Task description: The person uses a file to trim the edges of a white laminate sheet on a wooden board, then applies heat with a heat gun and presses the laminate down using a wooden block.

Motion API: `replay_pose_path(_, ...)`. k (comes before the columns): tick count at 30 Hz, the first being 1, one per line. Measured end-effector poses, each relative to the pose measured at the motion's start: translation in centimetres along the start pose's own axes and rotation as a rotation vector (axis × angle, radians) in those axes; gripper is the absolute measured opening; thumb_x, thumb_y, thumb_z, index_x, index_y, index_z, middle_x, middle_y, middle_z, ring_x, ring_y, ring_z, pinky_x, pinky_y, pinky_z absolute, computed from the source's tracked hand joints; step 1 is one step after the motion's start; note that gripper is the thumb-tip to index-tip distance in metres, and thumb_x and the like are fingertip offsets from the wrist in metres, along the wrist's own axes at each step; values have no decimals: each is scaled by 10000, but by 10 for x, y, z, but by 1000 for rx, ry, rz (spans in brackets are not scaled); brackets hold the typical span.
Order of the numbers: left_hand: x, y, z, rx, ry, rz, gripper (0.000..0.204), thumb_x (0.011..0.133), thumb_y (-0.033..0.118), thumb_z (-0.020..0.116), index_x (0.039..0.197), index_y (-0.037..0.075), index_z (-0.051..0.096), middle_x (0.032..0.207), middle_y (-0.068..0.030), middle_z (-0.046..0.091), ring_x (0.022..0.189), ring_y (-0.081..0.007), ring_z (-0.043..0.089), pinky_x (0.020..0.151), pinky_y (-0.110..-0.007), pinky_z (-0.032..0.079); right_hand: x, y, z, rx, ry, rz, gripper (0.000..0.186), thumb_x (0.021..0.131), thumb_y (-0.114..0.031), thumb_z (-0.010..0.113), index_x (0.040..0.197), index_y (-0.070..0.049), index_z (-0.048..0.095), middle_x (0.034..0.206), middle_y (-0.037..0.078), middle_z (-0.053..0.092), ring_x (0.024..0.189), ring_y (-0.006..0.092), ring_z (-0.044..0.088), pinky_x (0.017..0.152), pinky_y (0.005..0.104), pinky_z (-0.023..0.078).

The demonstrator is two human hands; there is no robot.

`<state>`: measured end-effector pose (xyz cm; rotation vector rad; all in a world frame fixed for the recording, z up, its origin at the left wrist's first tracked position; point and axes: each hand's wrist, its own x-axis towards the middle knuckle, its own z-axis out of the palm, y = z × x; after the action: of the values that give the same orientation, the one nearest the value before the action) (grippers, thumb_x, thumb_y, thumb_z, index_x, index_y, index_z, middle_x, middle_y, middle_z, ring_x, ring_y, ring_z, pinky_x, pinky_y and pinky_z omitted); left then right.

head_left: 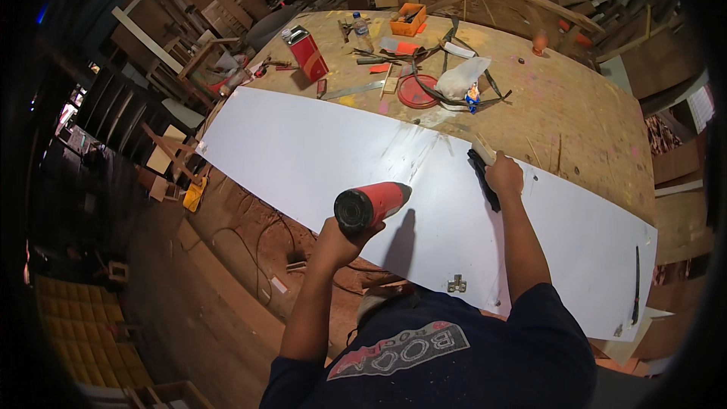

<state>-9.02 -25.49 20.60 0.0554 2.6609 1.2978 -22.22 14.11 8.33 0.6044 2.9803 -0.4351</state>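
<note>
A red and black heat gun [382, 203] is in my left hand [342, 244], whose fingers wrap its grip. Its nozzle points right, above a long white panel [273, 129], and its shadow falls on the surface. At the panel's far edge, my right hand [506, 176] closes round a pale, wooden-looking piece [483, 153]. A bunched black cloth-like thing [483, 180] lies against that piece; I cannot tell whether the hand grips it too. Greyish smears [420, 153] mark the panel between the hands. A metal hinge [457, 283] rests near the panel's close edge.
On the wooden table [591, 113] stand a red can [307, 57], a plastic bottle [360, 26] and an orange bin [408, 20]. Cables, a red ring-shaped thing [417, 92] and a white plastic bag [462, 79] lie behind the panel. A dark strip [636, 280] lies at right.
</note>
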Motion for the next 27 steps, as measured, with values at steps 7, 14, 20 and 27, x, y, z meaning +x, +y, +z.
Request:
replay_pose_path(7,-49,-12,-8,37,5,17,470,902,184,906,1285,21,687,1135,-118,774,1063,-242,740,944,-405,582,-1,3,5,2,23,-15,477,934,-306,795,1311,-39,678,1168,229,781,1095,398,759,961,510,601)
replay_pose_path(14,-67,-29,-10,-81,17,90,439,903,160,901,1269,22,702,1112,-98,769,1031,-218,726,915,-391,585,-5,1,2,-1,66,-34,391,932,-265,769,1224,-19,684,1074,209,797,1026,379,775,915,499,612)
replay_pose_path(20,-25,-13,0,-23,22,36,393,928,205,883,1247,39,726,1073,-100,769,979,-197,717,874,-381,582,-4,3,4,-9,55,-41,403,939,-275,762,1240,-22,675,1077,210,796,1029,377,775,916,500,610)
replay_pose_path(27,50,10,20,31,4,81,394,961,352,852,1164,32,745,781,-58,698,666,-136,645,624,-359,533,-4,2,0,20,60,-43,383,926,-240,747,1235,-23,686,1083,218,796,1029,380,775,919,499,610)
